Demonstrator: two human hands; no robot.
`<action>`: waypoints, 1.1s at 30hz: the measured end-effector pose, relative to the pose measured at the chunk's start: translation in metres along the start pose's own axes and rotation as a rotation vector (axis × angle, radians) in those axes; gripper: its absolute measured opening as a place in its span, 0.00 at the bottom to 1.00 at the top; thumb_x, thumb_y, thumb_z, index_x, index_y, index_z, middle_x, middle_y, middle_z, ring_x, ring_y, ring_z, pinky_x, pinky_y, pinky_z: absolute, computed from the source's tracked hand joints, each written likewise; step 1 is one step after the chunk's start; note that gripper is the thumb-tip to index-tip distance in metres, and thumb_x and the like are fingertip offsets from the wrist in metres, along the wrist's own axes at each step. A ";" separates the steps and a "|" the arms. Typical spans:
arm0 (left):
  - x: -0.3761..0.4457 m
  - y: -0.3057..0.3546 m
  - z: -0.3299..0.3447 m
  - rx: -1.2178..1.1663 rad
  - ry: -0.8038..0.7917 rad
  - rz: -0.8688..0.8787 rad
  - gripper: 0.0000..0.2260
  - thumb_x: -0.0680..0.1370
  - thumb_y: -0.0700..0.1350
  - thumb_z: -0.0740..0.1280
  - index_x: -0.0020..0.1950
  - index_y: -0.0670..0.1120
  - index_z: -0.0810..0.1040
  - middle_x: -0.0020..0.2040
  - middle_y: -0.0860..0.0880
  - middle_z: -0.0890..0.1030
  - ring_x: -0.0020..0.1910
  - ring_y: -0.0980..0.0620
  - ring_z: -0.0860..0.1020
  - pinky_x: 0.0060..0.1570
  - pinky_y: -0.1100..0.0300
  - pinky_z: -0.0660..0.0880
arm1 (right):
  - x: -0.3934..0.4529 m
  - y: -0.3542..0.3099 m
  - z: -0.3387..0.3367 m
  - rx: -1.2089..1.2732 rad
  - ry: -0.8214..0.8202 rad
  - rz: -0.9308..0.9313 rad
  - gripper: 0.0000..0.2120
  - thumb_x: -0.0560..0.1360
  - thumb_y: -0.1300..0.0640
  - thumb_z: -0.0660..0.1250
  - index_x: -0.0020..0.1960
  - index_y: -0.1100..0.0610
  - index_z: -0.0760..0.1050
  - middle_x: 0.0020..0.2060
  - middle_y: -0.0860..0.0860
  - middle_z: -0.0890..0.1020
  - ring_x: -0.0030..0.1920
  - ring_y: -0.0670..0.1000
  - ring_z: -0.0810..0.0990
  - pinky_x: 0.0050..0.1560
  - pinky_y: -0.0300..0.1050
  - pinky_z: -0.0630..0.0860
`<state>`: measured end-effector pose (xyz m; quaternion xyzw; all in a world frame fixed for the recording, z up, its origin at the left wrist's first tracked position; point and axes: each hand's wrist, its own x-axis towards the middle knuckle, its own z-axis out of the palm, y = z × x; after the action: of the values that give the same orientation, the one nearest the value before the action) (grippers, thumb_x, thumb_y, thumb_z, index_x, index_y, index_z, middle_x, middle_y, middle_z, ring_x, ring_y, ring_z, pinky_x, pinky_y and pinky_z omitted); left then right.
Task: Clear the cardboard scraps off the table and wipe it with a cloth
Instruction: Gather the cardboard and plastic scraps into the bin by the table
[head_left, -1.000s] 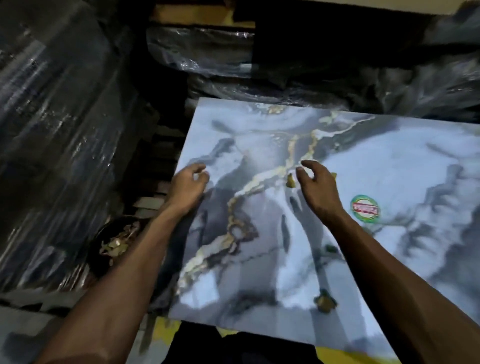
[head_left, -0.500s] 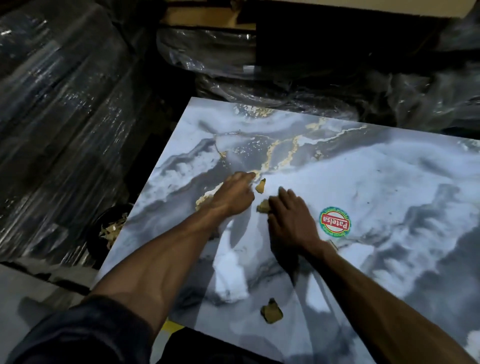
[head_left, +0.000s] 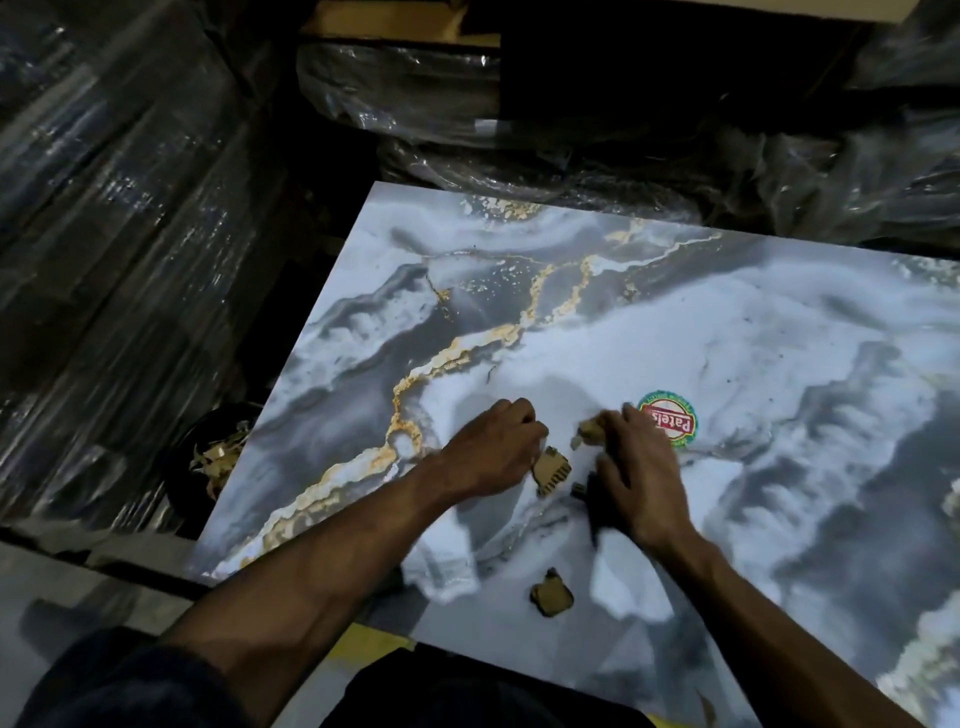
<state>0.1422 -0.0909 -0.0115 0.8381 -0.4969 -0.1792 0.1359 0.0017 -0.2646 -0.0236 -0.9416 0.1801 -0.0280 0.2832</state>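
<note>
The table (head_left: 779, 364) has a grey-white marble top with gold veins. My left hand (head_left: 493, 447) lies on it near the middle with its fingers curled, pinching the edge of a ribbed brown cardboard scrap (head_left: 553, 470). My right hand (head_left: 639, 478) rests palm down just to the right, fingers apart. Its fingertips touch a smaller scrap (head_left: 589, 431). A tiny dark bit (head_left: 577, 491) lies by that hand's thumb. A third scrap (head_left: 550, 597) sits apart, near the table's front edge. No cloth is in view.
A round red and green sticker (head_left: 667, 423) is stuck on the top beside my right hand. A dark bin (head_left: 218, 457) with pale scraps in it stands on the floor off the left edge. Plastic-wrapped stacks (head_left: 104, 260) crowd the left and back.
Both hands have drawn back toward me from the table's far part, dragging the scraps along. The view has shifted, so the table sits lower and more to the right.
</note>
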 end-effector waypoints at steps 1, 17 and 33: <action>-0.005 0.001 0.001 -0.014 -0.012 0.009 0.08 0.78 0.43 0.59 0.49 0.44 0.77 0.50 0.44 0.74 0.46 0.44 0.73 0.44 0.46 0.74 | -0.006 -0.008 0.008 0.019 -0.036 -0.024 0.24 0.74 0.52 0.55 0.67 0.58 0.72 0.66 0.58 0.75 0.70 0.62 0.69 0.72 0.57 0.63; -0.060 0.008 0.015 -0.278 -0.095 -0.036 0.14 0.77 0.44 0.62 0.61 0.46 0.77 0.53 0.44 0.74 0.55 0.46 0.74 0.55 0.53 0.72 | -0.055 -0.057 0.027 -0.005 -0.165 -0.077 0.21 0.73 0.58 0.61 0.65 0.61 0.74 0.68 0.58 0.74 0.67 0.61 0.71 0.69 0.56 0.68; -0.061 0.050 0.032 -0.131 -0.076 -0.132 0.48 0.68 0.60 0.74 0.80 0.55 0.48 0.81 0.45 0.45 0.79 0.42 0.44 0.75 0.46 0.54 | -0.138 -0.058 0.013 0.118 0.081 0.317 0.12 0.68 0.58 0.67 0.48 0.63 0.74 0.47 0.60 0.79 0.49 0.61 0.74 0.47 0.53 0.71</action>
<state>0.0623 -0.0619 -0.0102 0.8510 -0.4327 -0.2515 0.1592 -0.1066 -0.1641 0.0037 -0.8812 0.3357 -0.0315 0.3313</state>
